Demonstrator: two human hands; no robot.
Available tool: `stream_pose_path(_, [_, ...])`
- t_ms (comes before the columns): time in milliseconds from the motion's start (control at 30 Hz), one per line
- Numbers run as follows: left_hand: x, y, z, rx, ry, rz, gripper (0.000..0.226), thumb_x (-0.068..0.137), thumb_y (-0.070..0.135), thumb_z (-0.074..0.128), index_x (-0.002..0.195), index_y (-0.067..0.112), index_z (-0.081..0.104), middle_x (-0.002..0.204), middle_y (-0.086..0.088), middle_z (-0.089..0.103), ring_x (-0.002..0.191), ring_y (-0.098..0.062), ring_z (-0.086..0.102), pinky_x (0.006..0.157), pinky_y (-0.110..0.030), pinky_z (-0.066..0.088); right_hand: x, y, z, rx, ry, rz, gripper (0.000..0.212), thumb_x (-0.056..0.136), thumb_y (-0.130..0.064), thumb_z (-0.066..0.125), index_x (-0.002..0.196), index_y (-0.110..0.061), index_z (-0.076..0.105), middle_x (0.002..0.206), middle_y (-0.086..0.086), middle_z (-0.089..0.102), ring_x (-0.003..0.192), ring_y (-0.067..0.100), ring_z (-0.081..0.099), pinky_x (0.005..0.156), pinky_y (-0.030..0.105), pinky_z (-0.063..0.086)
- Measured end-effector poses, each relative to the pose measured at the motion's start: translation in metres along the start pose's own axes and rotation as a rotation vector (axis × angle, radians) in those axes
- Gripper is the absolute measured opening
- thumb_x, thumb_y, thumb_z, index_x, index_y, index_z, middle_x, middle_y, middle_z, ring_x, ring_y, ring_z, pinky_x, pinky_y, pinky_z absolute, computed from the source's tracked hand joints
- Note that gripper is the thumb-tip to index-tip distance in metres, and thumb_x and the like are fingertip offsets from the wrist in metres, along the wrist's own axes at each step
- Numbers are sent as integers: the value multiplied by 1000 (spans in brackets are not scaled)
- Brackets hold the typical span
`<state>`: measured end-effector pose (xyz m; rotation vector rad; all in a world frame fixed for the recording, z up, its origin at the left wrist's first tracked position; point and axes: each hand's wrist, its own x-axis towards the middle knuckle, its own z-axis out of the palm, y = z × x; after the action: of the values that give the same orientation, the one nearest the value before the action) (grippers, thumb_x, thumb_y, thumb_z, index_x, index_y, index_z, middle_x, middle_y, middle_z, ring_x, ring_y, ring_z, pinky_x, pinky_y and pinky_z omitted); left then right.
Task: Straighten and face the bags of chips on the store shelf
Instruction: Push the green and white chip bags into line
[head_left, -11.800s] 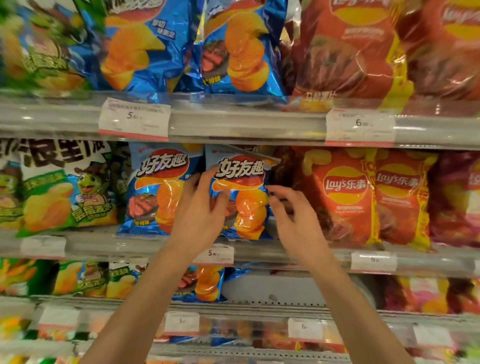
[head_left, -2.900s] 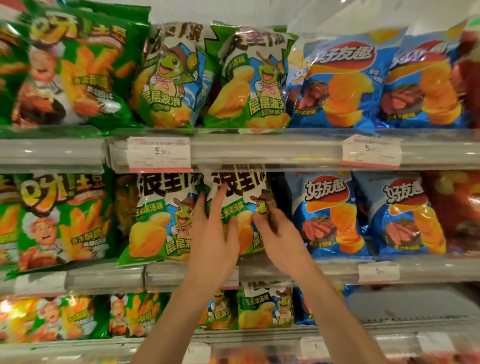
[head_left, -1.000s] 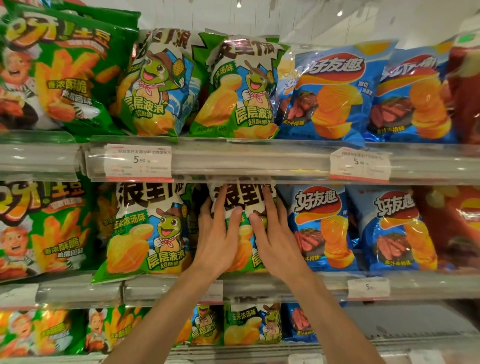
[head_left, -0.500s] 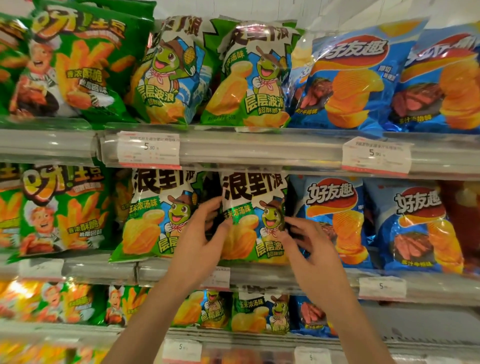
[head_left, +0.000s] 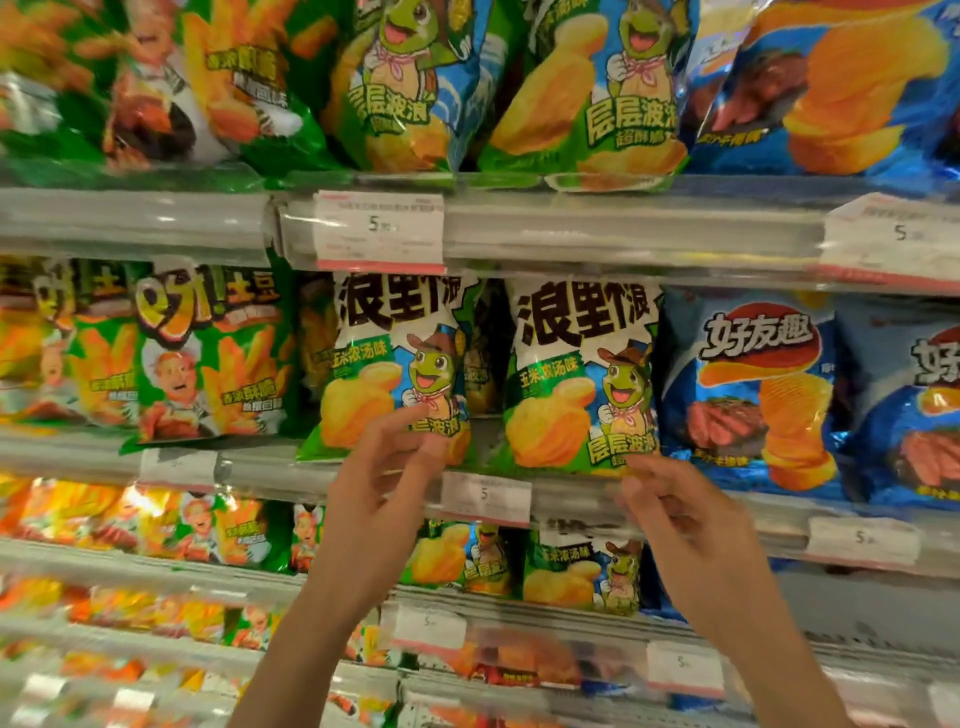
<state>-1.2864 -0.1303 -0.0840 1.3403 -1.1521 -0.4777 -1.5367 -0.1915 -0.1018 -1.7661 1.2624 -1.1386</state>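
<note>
Chip bags (head_left: 582, 374) upright on mid shelf (head_left: 675, 499), both hands just below, fingers loose.

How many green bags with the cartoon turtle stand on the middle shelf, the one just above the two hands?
2. One turtle bag stands above the left hand; the other stands to its right, above the right hand. Further bags appear behind them in the dark gap, so more may be hidden.

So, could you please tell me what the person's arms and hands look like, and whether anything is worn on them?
Both forearms are bare, with no sleeve in view. The left hand and right hand show no gloves, rings or watch.
</note>
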Motion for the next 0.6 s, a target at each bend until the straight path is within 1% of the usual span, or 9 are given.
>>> stream_pose_path(100, [10, -1, -19, -70, -34, 38, 23, 97, 23, 61, 117, 36, 63, 102, 4, 74, 97, -13, 71, 92, -41, 54, -9, -6, 13, -41, 57, 0, 25, 83, -52, 52, 104, -43, 62, 88, -19, 70, 85, 0, 66, 72, 18, 52])
stream_pose_path(200, [24, -1, -44, -153, -68, 85, 26, 91, 31, 60, 116, 29, 63, 101, 0, 74, 97, -15, 71, 89, -34, 54, -13, -21, 36, -75, 140, -17, 8, 91, -41, 57, 97, -44, 61, 84, -20, 70, 81, 0, 66, 70, 19, 52])
stream_pose_path(267, [35, -2, -62, -155, -70, 122, 24, 93, 28, 60, 116, 28, 62, 100, 3, 75, 98, -13, 70, 87, -30, 55, -14, -35, 55, -103, 152, -26, 10, 93, -35, 60, 97, -44, 61, 81, -17, 69, 82, -2, 64, 68, 16, 52])
stream_pose_path(300, [40, -3, -69, -135, -64, 137, 22, 95, 26, 60, 117, 29, 62, 101, 6, 74, 100, -10, 69, 87, -30, 55, -13, -43, 65, -106, 145, -34, 10, 93, -36, 59, 99, -43, 61, 83, -18, 69, 83, -2, 63, 69, 18, 52])
stream_pose_path(400, [56, -11, -83, 9, -26, 221, 28, 99, 24, 60, 125, 33, 58, 120, 18, 60, 118, -4, 56, 96, -28, 49, -7, -69, 95, -95, 103, -124, 19, 90, -44, 54, 108, -43, 59, 97, -26, 66, 90, 0, 63, 76, 19, 52])
stream_pose_path(467, [69, -14, -84, 118, -38, 275, 38, 99, 28, 60, 133, 42, 49, 134, 14, 44, 130, -7, 43, 107, -29, 38, 7, -83, 111, -112, 86, -163, 23, 93, -45, 52, 116, -45, 55, 104, -25, 63, 97, -1, 61, 85, 21, 52])
stream_pose_path(500, [75, -14, -82, 157, -59, 275, 43, 98, 31, 59, 136, 46, 44, 140, 10, 37, 135, -10, 38, 111, -31, 34, 16, -89, 118, -133, 79, -168, 28, 95, -47, 50, 123, -47, 51, 112, -24, 59, 102, -2, 60, 91, 26, 52])
stream_pose_path(567, [87, -12, -76, 191, -104, 247, 51, 98, 39, 57, 142, 50, 35, 151, 4, 25, 143, -15, 28, 117, -34, 27, 35, -103, 128, -163, 67, -189, 41, 97, -50, 45, 137, -52, 37, 136, -15, 47, 113, -2, 54, 101, 37, 50])
stream_pose_path(600, [93, -11, -72, 190, -120, 234, 54, 98, 42, 56, 145, 51, 32, 155, 2, 21, 146, -16, 24, 119, -36, 24, 44, -110, 133, -163, 61, -210, 45, 100, -47, 43, 143, -51, 31, 145, -11, 38, 116, -7, 47, 105, 35, 46])
